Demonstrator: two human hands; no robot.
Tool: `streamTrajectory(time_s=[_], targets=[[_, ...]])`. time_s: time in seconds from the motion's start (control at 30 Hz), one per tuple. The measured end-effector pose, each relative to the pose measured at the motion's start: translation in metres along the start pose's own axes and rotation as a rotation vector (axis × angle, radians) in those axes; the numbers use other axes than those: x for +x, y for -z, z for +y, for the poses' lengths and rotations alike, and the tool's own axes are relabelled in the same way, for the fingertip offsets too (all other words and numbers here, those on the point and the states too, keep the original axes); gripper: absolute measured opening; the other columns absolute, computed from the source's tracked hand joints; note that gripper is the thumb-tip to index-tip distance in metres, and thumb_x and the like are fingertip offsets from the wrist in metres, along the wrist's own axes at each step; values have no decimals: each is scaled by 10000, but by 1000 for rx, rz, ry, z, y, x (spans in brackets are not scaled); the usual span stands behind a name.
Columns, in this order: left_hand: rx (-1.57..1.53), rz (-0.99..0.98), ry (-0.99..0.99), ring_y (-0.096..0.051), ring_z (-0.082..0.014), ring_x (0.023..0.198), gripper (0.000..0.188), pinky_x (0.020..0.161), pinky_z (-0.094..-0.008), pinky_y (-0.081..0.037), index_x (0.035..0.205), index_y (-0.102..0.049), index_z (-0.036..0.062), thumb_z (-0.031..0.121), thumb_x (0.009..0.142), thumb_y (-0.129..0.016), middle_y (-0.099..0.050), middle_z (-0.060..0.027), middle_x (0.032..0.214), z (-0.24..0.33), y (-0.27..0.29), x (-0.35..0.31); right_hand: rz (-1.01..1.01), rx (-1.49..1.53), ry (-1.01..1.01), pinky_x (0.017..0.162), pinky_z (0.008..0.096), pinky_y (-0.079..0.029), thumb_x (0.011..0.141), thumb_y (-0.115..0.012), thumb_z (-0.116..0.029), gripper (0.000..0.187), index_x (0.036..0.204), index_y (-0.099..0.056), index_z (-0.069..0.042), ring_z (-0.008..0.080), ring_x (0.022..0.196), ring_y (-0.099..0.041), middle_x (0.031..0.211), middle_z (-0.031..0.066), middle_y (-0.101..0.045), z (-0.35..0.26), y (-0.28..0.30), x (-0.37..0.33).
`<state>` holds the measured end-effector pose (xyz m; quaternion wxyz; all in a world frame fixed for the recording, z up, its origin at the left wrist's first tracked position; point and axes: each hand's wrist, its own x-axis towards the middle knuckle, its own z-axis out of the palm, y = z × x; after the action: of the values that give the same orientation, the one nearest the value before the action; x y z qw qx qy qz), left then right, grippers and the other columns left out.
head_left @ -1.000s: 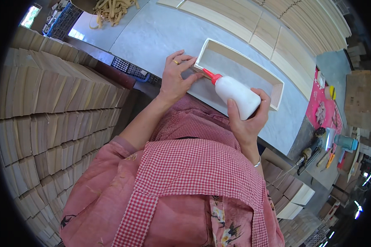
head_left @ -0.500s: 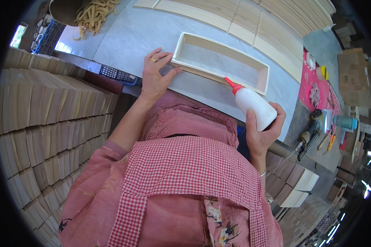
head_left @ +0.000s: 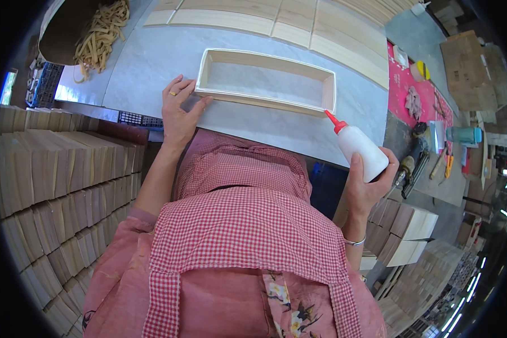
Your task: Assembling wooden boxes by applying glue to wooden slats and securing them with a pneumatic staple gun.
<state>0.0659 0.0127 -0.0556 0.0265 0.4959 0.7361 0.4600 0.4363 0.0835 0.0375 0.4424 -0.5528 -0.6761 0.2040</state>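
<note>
A long rectangular wooden frame [head_left: 265,100] lies on the pale marbled tabletop, the tabletop showing through its middle. White glue lines its upper edges. My left hand [head_left: 180,110] holds the frame's near left corner, thumb along the near side and fingers at the short end. In my right hand [head_left: 372,186] is a white glue bottle [head_left: 361,149], its body tilted. Its red nozzle [head_left: 333,119] points at the frame's near right corner, and the tip is at or very near the edge.
Flat wooden boards [head_left: 225,21] lie along the table's far side. A container at far left spills tan strips [head_left: 102,36]. Stacked wood blocks [head_left: 45,169] rise at my left. On the right stand a pink-covered surface [head_left: 403,84], a teal cup [head_left: 463,135] and a power tool [head_left: 405,169].
The nozzle has moved rightward along the near side to the right corner. My view has shifted, so the frame and my left hand appear farther left.
</note>
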Motion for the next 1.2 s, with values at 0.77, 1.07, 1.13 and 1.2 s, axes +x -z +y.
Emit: streamTrajectory(time_s=[0.77,1.07,1.13,1.2], targets=[[54,-105,76,-484,-326,1360,428,1127,-409,-380,1261,-656,13,78,849,-753,-589,-135,1384,-30,4,-5,579,-283,-121,721,410,-491,716,-853,-295,451,934,-562,-28,287,788,-556,871,114,-561,183,-16,251],[137,-201,193,-555,-299,1293,505,1102,-357,-414,1406,-563,-1,160,946,-696,-571,-156,1442,-41,17,11,288,-600,-335,789,443,-555,835,-734,-393,401,944,-646,-17,359,886,-689,945,166,-692,203,4,278],[138,-220,208,-555,-299,1293,515,1103,-357,-413,1414,-556,0,173,950,-698,-569,-158,1443,-43,13,12,267,-604,-206,809,434,-553,838,-698,-381,385,962,-708,-17,364,918,-679,985,150,-713,174,36,245],[169,-219,212,-552,-301,1296,516,1103,-358,-413,1412,-556,2,190,953,-700,-568,-158,1444,-45,16,10,343,-691,-203,799,438,-548,834,-680,-388,422,1019,-708,-10,376,917,-676,977,178,-716,129,93,198]])
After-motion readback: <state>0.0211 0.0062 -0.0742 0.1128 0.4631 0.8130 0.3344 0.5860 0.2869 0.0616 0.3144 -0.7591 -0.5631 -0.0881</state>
